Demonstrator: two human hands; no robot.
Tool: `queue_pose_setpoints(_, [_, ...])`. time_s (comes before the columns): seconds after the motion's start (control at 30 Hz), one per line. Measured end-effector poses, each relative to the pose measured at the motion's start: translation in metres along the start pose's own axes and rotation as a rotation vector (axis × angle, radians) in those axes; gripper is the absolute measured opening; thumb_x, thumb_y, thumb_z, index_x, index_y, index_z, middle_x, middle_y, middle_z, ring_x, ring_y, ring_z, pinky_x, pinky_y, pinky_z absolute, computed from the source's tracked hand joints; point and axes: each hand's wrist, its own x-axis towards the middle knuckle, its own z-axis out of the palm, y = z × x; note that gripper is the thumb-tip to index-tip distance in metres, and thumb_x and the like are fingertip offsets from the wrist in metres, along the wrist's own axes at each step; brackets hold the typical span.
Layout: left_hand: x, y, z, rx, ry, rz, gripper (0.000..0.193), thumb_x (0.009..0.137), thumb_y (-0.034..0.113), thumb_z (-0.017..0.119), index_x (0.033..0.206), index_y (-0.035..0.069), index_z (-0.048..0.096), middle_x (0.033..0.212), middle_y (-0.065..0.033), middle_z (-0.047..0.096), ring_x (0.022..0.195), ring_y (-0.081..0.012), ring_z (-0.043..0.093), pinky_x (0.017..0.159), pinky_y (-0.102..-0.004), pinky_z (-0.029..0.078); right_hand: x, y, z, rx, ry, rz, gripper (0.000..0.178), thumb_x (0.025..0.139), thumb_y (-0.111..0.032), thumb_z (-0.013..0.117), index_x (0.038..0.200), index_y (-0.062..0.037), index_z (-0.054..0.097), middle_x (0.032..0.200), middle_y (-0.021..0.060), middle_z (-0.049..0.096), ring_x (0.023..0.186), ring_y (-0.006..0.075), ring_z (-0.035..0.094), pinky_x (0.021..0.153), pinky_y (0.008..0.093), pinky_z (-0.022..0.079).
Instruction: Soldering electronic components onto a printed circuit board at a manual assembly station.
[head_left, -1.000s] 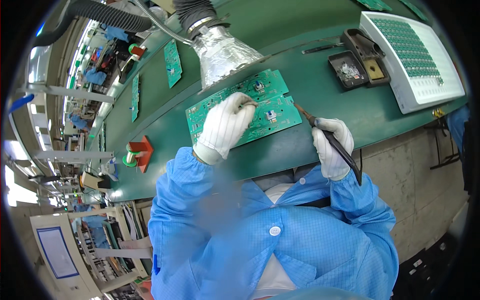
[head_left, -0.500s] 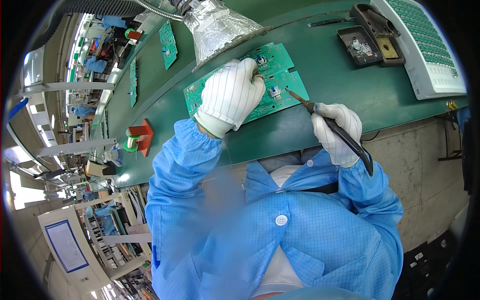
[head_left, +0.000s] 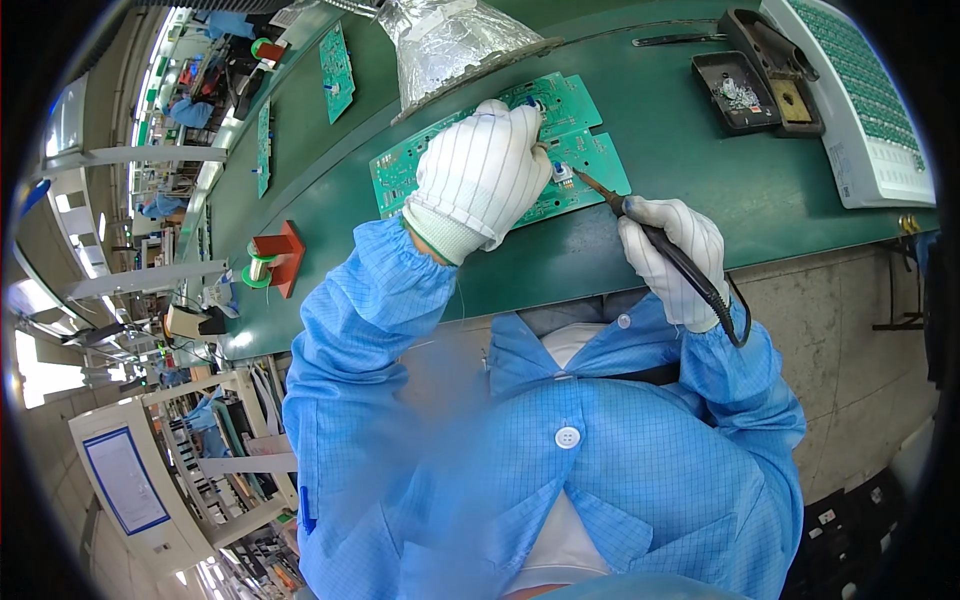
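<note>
My right hand, in a white striped glove, grips a soldering iron like a pen. Its tip points at a small white-and-blue component on a green circuit board panel lying flat on the bench. Whether the tip touches cannot be told. My left hand, gloved alike, is over the panel with its fingers pinched beside that component. A thin strand of what looks like solder wire hangs below its cuff; the fingertips are mostly hidden. Another component sits farther up the panel.
A foil-wrapped hood stands just behind the panel. Far right are a black tray of small parts, an iron stand with sponge, tweezers and a white tray of boards. To the left is a solder reel on a red holder.
My left hand has shifted right along the panel, its fingertips now closer to the near component. The iron's tip has come nearer to that component. The whole view has shifted slightly.
</note>
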Motion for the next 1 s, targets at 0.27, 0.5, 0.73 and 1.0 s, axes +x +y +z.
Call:
queue_pose_setpoints(0.27, [0.0020, 0.0054, 0.0012, -0.005, -0.049, -0.035, 0.013, 0.083, 0.016, 0.064, 0.082, 0.004, 0.057, 0.075, -0.0182, 0.059, 0.069, -0.0361, 0.063, 0.062, -0.0437, 0.052, -0.0005, -0.0005, 0.0002, -0.013, -0.009, 0.026, 0.023, 0.078, -0.001, 0.077, 0.098, -0.0030, 0.066, 0.085, 0.0101, 0.070, 0.070, 0.0251, 0.070, 0.062, 0.0338, 0.055])
queue_pose_setpoints(0.5, [0.0036, 0.0053, 0.0037, -0.031, -0.073, -0.022, 0.012, 0.083, 0.015, 0.064, 0.086, 0.004, 0.061, 0.077, -0.0186, 0.061, 0.072, -0.0359, 0.064, 0.063, -0.0445, 0.053, -0.0013, -0.0011, 0.0001, -0.047, -0.032, 0.041, 0.024, 0.079, -0.002, 0.077, 0.100, -0.0036, 0.065, 0.086, 0.0097, 0.070, 0.070, 0.0250, 0.070, 0.063, 0.0336, 0.055])
queue_pose_setpoints(0.73, [0.0046, 0.0060, 0.0045, -0.007, -0.084, 0.039, 0.020, 0.080, 0.021, 0.067, 0.085, 0.002, 0.063, 0.079, -0.0195, 0.063, 0.071, -0.0346, 0.068, 0.061, -0.0412, 0.057, -0.0007, -0.0015, -0.0002, -0.030, -0.036, 0.063, 0.024, 0.079, -0.002, 0.077, 0.100, -0.0034, 0.065, 0.088, 0.0103, 0.071, 0.073, 0.0252, 0.071, 0.066, 0.0334, 0.057])
queue_pose_setpoints(1.0, [0.0052, 0.0058, 0.0065, -0.014, -0.098, 0.045, 0.019, 0.078, 0.020, 0.066, 0.084, 0.002, 0.063, 0.079, -0.0202, 0.063, 0.073, -0.0345, 0.068, 0.063, -0.0418, 0.057, -0.0005, -0.0030, -0.0017, -0.013, -0.056, 0.086, 0.024, 0.078, -0.001, 0.077, 0.099, -0.0028, 0.065, 0.088, 0.0109, 0.071, 0.074, 0.0248, 0.072, 0.067, 0.0330, 0.058])
